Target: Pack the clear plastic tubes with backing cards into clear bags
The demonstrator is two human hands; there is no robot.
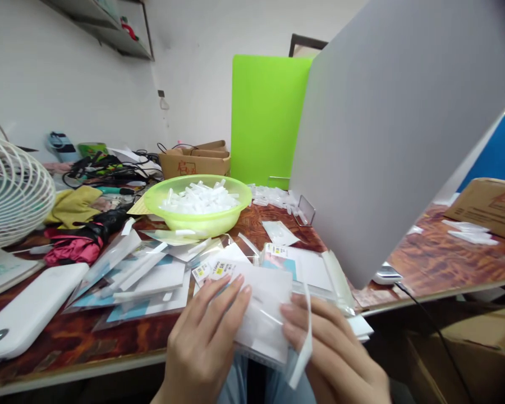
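Note:
Both my hands hold a clear plastic packet [264,314] with a white insert at the table's near edge. My left hand [202,342] lies on its left side with fingers pressed flat onto it. My right hand [336,353] grips its right edge, where a loose clear strip [305,342] hangs down. More packets with yellow-labelled cards [219,270] lie just behind. A lime green bowl [235,193] full of small white plastic pieces [200,197] stands further back.
A grey divider panel [387,123] rises at the right, a green one [265,118] behind it. A white fan [12,191], a white power bank [29,311], a folded red umbrella [73,247], cables and cardboard boxes [193,160] crowd the left and back. Flat packets [143,275] cover the wooden table [437,258].

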